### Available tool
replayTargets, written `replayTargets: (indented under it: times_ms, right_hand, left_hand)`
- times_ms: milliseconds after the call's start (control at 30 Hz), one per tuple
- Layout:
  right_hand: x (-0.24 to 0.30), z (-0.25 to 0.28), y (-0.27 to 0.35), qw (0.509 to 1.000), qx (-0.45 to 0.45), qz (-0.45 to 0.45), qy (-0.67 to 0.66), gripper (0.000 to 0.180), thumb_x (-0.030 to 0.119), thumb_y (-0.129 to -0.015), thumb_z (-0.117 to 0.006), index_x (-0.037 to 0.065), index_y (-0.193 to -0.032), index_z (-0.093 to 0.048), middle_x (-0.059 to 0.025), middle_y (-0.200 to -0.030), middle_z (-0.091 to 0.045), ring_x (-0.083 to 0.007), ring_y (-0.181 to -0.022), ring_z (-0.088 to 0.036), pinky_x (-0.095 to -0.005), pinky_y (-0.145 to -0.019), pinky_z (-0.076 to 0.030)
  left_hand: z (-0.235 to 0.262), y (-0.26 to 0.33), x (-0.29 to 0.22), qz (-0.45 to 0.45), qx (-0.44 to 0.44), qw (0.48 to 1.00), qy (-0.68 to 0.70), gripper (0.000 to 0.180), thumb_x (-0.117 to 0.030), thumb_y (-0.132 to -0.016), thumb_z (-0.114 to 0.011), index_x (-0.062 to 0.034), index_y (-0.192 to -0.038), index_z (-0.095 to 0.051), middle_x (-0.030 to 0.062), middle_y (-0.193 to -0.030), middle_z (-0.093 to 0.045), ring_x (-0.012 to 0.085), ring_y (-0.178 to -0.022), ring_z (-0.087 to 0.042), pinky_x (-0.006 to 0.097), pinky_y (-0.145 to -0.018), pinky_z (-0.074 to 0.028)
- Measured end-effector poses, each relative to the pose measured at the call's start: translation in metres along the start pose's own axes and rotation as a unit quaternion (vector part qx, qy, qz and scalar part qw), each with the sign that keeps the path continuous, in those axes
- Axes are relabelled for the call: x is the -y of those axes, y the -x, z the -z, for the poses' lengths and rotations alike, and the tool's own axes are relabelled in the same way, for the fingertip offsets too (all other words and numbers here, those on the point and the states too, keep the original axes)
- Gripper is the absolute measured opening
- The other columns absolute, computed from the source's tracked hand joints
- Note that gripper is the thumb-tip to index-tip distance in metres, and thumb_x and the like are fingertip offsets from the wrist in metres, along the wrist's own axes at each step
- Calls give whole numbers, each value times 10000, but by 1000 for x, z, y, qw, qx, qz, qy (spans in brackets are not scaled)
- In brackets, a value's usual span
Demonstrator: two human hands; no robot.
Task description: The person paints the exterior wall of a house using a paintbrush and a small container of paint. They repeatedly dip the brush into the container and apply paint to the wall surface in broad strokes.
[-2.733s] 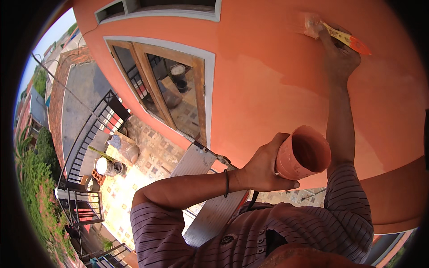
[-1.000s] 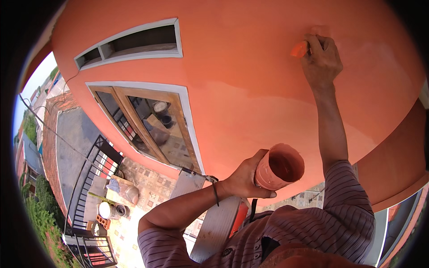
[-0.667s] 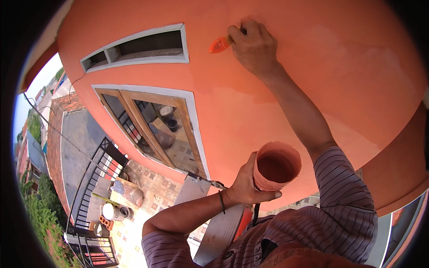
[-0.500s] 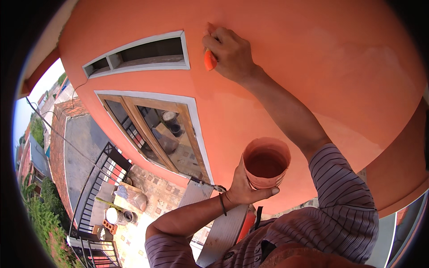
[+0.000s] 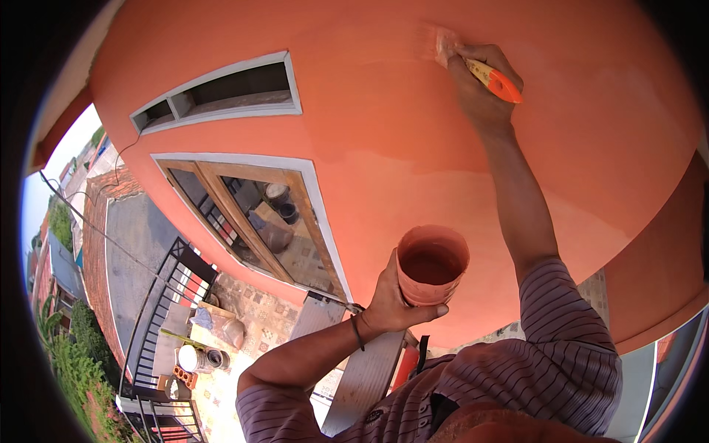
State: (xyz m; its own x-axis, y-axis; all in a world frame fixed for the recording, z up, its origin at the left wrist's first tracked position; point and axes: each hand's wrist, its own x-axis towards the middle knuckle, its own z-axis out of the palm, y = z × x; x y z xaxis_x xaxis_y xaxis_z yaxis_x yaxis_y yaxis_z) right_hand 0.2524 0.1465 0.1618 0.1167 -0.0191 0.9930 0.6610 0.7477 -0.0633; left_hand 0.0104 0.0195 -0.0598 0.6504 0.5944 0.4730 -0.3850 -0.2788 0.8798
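My right hand (image 5: 487, 87) is closed round a paintbrush (image 5: 484, 71) with a yellow and orange handle. Its bristles press against the orange wall (image 5: 369, 111), high up and to the right of the small window. Around the brush the wall is a darker, wetter-looking orange; lower down lies a paler patch. Lower in the view, my left hand (image 5: 395, 301) grips a paint-smeared orange cup (image 5: 433, 267) from its left side, with the thumb across the front. The cup is held upright with its mouth toward me, and reddish-brown paint shows inside it.
A narrow white-framed window (image 5: 221, 92) sits above a wood-framed window (image 5: 255, 214) on the left. Below me a grey plank (image 5: 362, 384) crosses over the patterned tile floor. Black railing (image 5: 151, 317), buckets (image 5: 193, 359) and a perforated brick (image 5: 182, 376) are at the lower left.
My right hand has swept the brush rightward along the wall, and the brush now shows more of its handle and bristles. The cup in my left hand has shifted very slightly left.
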Motion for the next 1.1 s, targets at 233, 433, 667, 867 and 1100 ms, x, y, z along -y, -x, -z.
replayTargets:
  times_ms: [233,433,667,867,1100]
  right_hand:
    - [0,79,0,996,-63,-27,52,61,35,-913,-786,47,-940,-732,-21,-879,-736,-80,-788,-690,-255,-685,-569]
    - [-4,149,-4,992,-100,-26,72,92,54,-917,-798,16,-952,-721,-35,-905,-743,-92,-817,-698,-264,-713,-580]
    - [-7,210,-11,989,-106,21,104,113,38,-926,-795,-2,-985,-707,-54,-951,-744,-98,-838,-694,-268,-741,-582]
    - [20,220,-12,920,-113,176,332,158,-29,-856,-805,71,-954,-732,-69,-946,-732,-128,-781,-682,-259,-681,-563]
    - [29,115,44,902,108,237,344,216,-59,-800,-769,73,-968,-738,-41,-949,-666,-172,-766,-655,-271,-555,-518]
  left_hand:
    - [-2,4,-6,30,-1,1000,6,996,-152,-748,-958,10,-1522,-351,164,-1433,-562,254,-1354,-558,426,-1133,-472]
    - [-4,6,-7,29,-31,999,26,927,-87,-757,-941,25,-1493,-389,157,-1408,-585,252,-1326,-584,423,-1126,-491]
    - [-4,7,-5,70,-24,996,47,922,-74,-764,-937,23,-1496,-384,152,-1420,-580,249,-1337,-580,419,-1130,-492]
    - [-1,2,-3,52,1,998,25,933,-79,-764,-939,5,-1503,-377,145,-1422,-575,245,-1334,-578,416,-1127,-492]
    - [-4,-1,-6,28,-4,1000,6,962,-112,-753,-943,2,-1512,-364,150,-1420,-569,245,-1341,-569,418,-1131,-481]
